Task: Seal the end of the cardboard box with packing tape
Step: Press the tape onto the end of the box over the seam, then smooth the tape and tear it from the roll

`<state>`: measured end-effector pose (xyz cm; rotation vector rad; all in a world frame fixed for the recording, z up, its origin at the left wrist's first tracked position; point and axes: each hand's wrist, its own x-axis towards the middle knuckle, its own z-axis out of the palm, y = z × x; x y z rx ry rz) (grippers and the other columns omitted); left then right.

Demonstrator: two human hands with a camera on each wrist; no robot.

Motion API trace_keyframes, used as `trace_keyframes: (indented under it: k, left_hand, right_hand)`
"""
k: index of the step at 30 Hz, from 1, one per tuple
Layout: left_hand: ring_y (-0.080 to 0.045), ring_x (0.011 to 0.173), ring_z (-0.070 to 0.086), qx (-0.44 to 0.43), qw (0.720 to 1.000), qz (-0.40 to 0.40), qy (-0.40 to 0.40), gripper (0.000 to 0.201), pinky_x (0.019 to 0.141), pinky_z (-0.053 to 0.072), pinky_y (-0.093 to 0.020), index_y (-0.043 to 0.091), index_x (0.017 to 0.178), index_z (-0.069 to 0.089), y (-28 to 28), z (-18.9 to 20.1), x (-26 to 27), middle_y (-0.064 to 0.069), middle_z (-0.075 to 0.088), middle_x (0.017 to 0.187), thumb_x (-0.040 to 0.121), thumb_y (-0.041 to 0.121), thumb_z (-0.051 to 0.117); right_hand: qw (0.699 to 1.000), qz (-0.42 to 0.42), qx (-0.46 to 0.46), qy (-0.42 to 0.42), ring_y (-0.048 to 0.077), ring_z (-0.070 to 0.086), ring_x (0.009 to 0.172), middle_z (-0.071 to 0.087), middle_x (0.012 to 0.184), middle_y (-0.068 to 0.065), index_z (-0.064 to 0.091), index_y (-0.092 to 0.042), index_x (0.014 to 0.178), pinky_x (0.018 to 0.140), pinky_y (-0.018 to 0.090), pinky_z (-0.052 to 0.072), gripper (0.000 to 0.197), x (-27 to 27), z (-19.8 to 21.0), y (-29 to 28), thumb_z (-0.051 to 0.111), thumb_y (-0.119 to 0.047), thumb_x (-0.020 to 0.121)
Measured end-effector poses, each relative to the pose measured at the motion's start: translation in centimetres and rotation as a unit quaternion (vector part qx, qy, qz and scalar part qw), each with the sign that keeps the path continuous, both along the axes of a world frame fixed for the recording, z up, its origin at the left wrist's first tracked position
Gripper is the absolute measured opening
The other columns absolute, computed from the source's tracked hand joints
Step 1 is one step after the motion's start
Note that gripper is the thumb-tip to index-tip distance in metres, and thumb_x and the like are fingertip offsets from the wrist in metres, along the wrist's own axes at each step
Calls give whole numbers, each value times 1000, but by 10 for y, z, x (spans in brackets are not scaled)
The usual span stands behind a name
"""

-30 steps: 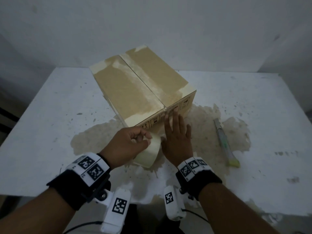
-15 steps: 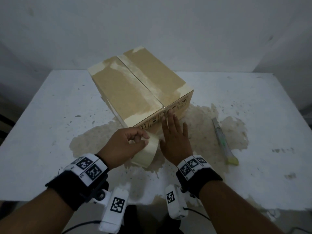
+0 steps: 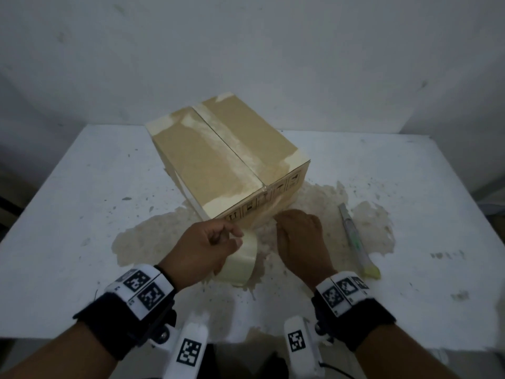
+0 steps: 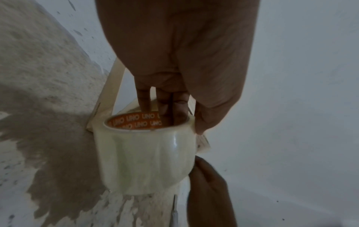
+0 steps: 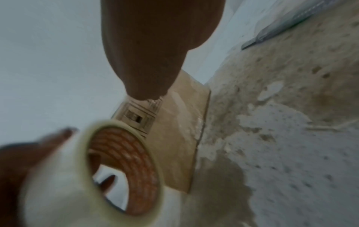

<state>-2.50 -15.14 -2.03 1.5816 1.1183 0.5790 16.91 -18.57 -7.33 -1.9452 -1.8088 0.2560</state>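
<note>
A brown cardboard box [image 3: 218,165] stands on the white table, its top seam covered with clear tape. My left hand [image 3: 207,242] grips the roll of packing tape [image 3: 243,266] just in front of the box's near face, fingers through the orange core [image 4: 136,121] and thumb outside. A clear strip of tape [image 3: 269,212] runs from the box's top edge down the near face towards the roll. My right hand [image 3: 299,236] is to the right of the roll, low on that face. Its fingertips [image 5: 145,95] touch the taped face of the box [image 5: 174,130].
A utility knife [image 3: 355,239] with a green and yellow handle lies on the table [image 3: 82,201] right of my right hand. A worn brown patch [image 3: 322,198] surrounds the box's near side. A plain wall stands close behind the box.
My right hand has slid down the box's near face from just under the top edge to low on it. The left hand still holds the roll in about the same place.
</note>
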Motion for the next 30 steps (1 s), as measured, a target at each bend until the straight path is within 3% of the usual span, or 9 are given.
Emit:
trace_keyframes:
  k: [2,5,8,12,14,17,19,25,30]
  left_hand:
    - [-33,62,58,3,1000,0,-7,7,53,45,-10,16,82,68,-2,6,1,-36,63,75,85,13,62]
    - [-48,71,61,-8,1000,-9,-29,9,62,53,-26,19,82,70,-4,14,4,-36,65,82,85,17,62]
    - [-45,69,61,-25,998,-23,-57,8,68,55,-45,20,84,69,-2,25,10,-36,61,83,85,18,62]
    - [-12,55,55,-21,996,-47,-76,11,52,50,-24,16,82,69,0,43,22,-12,58,62,86,13,59]
    - [-19,55,59,-15,995,-55,-77,12,52,52,-29,19,81,69,2,49,28,-9,61,61,86,14,60]
    - [-46,70,62,-4,995,-66,-81,11,60,57,-48,22,82,69,4,57,35,-31,63,79,86,18,60]
    - [-50,76,61,-7,993,-75,-87,9,60,57,-47,19,86,67,6,62,40,-38,60,85,87,17,59]
    - [-20,65,68,-34,989,-63,-127,12,58,58,-33,13,95,64,12,77,56,-3,70,67,89,18,55]
    - [-15,68,69,-13,987,-94,-127,37,60,57,-28,27,110,42,-2,86,75,0,72,78,82,20,64]
  right_hand:
    - [983,-28,-21,179,6,58,94,66,107,2,66,-12,109,86,12,40,30,4,29,-6,44,-24,93]
    - [927,21,-158,340,-3,51,103,57,118,-13,60,-23,120,80,10,36,31,5,70,-15,54,-30,91]
    - [943,74,-192,263,1,50,111,54,123,-15,59,-26,121,82,10,35,39,5,88,-18,62,-40,84]
    - [959,60,-142,238,3,55,103,60,113,-9,67,-23,107,76,4,36,30,10,104,-16,70,-34,79]
    - [963,58,-103,241,2,57,98,64,106,-7,71,-20,97,74,1,37,19,13,111,-17,71,-28,80]
    - [975,51,-44,214,0,57,85,67,93,-2,74,-13,85,71,1,36,11,17,121,-16,70,-22,81]
    - [981,46,-20,188,-3,54,77,66,85,-3,74,-13,81,69,1,36,9,18,126,-15,69,-20,81]
    - [991,10,47,126,-5,50,67,59,74,-9,74,-11,84,65,4,35,12,21,139,-10,63,-17,86]
    - [989,-24,70,128,7,61,72,71,78,-3,75,-13,81,67,12,43,15,27,158,-1,62,-17,85]
